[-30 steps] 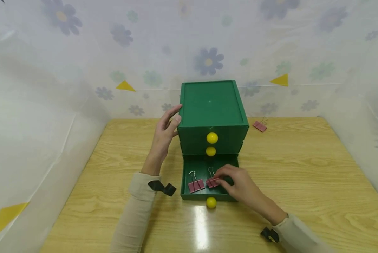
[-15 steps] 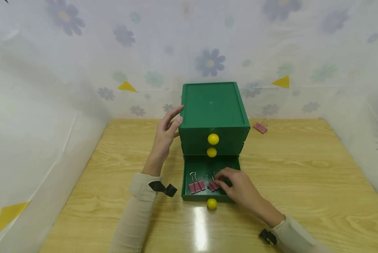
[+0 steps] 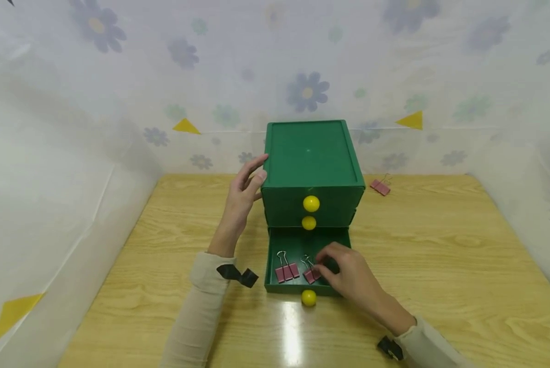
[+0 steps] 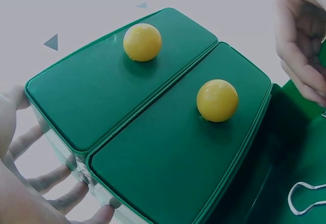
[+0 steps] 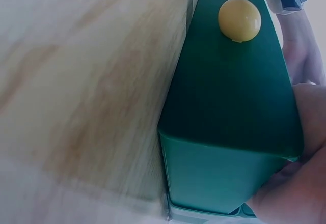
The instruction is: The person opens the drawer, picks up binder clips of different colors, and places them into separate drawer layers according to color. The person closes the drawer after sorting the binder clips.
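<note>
Right hand (image 3: 350,273) pinches a pink metal binder clip (image 3: 311,275) inside the open bottom drawer (image 3: 275,266); left hand (image 3: 243,197), fingers straight, steadies the green plastic cabinet (image 3: 309,153). Releasing looks next.

The chest (image 3: 313,158) by the left hand (image 3: 240,197) looks like smooth matt green plastic, knobs (image 3: 311,203) glossy yellow. Clips (image 3: 286,270) at the right hand (image 3: 348,276) — pink painted bodies, shiny wire handles. Table (image 3: 440,266) under both hands is light wood grain, glossy — it throws glare. Sleeves (image 3: 197,317) look like soft cloth.
</note>
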Tool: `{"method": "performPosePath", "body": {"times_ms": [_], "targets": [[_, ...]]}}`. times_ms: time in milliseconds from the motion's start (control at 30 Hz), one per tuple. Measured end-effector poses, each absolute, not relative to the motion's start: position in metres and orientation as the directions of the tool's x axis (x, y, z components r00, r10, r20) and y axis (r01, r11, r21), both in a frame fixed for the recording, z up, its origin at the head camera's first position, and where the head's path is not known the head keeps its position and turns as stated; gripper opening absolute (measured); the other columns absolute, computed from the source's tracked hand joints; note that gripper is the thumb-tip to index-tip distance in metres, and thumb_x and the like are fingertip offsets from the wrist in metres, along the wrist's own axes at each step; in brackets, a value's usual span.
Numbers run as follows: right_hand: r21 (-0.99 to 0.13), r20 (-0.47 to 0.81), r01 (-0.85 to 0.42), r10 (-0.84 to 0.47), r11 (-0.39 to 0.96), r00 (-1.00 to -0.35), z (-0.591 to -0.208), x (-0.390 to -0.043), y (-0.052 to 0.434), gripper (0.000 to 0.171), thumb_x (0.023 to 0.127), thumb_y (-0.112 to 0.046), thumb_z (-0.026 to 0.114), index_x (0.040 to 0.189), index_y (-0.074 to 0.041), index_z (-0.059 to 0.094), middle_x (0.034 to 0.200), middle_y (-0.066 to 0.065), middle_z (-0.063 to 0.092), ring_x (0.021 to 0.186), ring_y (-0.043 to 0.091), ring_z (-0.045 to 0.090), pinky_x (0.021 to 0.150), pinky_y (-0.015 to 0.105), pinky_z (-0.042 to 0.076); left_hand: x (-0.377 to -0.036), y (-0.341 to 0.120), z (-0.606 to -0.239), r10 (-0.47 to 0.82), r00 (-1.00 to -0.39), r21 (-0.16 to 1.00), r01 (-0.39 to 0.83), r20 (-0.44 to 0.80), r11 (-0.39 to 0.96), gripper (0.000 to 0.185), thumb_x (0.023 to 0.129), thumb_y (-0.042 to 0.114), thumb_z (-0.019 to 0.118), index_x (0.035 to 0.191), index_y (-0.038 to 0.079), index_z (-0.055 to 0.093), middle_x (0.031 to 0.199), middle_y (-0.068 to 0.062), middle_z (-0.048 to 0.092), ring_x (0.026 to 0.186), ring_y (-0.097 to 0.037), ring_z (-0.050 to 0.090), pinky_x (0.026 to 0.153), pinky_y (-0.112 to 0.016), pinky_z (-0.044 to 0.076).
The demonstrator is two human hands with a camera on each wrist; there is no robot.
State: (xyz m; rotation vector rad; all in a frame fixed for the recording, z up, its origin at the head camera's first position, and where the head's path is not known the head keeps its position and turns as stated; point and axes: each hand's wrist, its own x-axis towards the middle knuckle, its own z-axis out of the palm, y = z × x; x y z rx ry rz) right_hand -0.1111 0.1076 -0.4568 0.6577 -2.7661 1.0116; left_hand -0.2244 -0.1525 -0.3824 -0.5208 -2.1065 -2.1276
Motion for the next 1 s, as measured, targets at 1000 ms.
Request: {"method": "performPosePath", "body": {"times_ms": [1000], "targets": [[-0.758, 0.463, -0.438, -0.075, 0.484, -0.883, -0.444, -0.129, 0.176, 0.028, 0.090, 0.003, 0.076, 0.116, -0.007, 0.072, 0.110, 0.005, 0.072, 0.092, 0.007, 0.065, 0.077, 0.013, 0.052, -0.224, -0.151, -0.382, 0.154, -0.942, 0.954, 0.296, 0.299, -0.038, 0.043, 0.107, 0.031, 0.055, 0.150, 0.026, 0.054, 0.155, 0.007, 0.044, 0.137, -0.023, 0.049, 0.104, -0.064, 0.042]]}}
